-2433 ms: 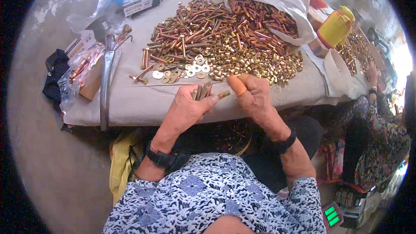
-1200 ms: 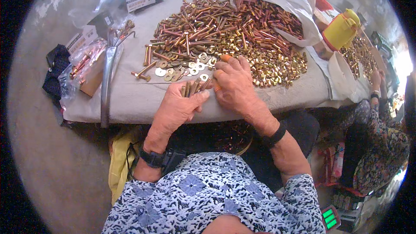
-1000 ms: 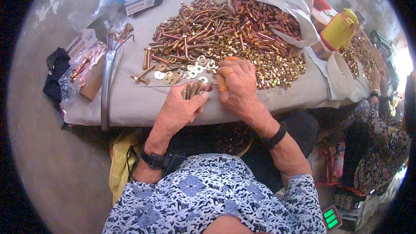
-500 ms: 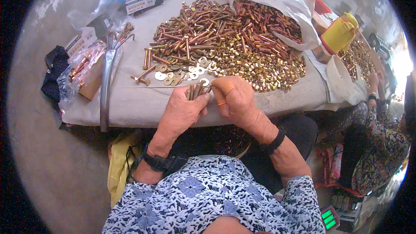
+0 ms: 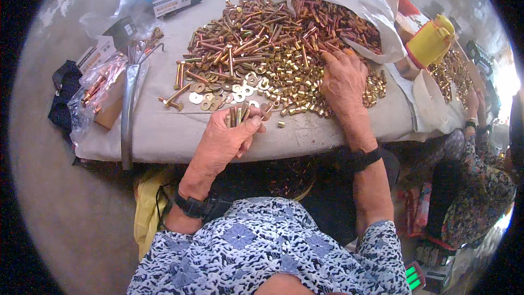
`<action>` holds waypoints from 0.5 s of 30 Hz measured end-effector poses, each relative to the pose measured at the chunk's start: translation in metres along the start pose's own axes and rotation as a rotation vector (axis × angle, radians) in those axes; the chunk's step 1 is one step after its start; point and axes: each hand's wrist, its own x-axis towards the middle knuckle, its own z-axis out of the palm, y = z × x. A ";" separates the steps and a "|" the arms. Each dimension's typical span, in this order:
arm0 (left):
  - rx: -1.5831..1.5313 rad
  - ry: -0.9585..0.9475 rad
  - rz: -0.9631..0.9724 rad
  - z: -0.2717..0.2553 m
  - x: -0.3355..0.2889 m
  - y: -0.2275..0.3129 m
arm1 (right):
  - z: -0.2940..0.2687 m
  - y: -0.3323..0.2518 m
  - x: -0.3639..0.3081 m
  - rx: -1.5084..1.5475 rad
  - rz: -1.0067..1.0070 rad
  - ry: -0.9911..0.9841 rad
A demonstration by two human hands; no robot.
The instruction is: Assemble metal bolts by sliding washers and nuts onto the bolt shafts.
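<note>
My left hand (image 5: 226, 139) is closed around several bolts (image 5: 239, 114) standing side by side, held just over the table's near edge. A washer (image 5: 266, 111) shows at the bolt sticking out by its fingertips. Farther right, my right hand (image 5: 345, 79) reaches over the heap of short brass-coloured sleeves (image 5: 300, 84), its fingers apart where they meet the reddish metal parts; the fingertips are partly hidden. Flat washers (image 5: 238, 96) lie loose between the left hand and the heap of long bolts (image 5: 240, 38). One lone sleeve (image 5: 281, 124) sits apart near the front.
A curved metal bar (image 5: 130, 114) hangs over the table's front edge at left, beside plastic bags of bolts (image 5: 103, 79). White sheeting (image 5: 349, 0) covers the back of the heap. To the right stands a yellow jug (image 5: 431, 43); another person's hand (image 5: 474, 101) works beyond.
My right hand has left the bolts in my left hand and moved right and away onto the heap. The left hand keeps its bolts, slightly shifted left. A lone sleeve now shows near the front.
</note>
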 end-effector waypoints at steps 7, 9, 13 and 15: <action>0.064 0.002 -0.051 -0.001 0.000 0.000 | -0.001 -0.010 -0.006 0.016 0.054 -0.101; 0.010 0.007 -0.063 -0.002 0.000 -0.001 | -0.002 -0.009 -0.006 0.002 0.107 -0.147; -0.035 0.037 -0.005 0.002 0.001 0.000 | 0.003 -0.003 -0.007 0.072 0.164 -0.050; -0.076 0.034 0.003 0.001 0.000 0.000 | 0.003 -0.002 -0.007 0.055 0.134 -0.021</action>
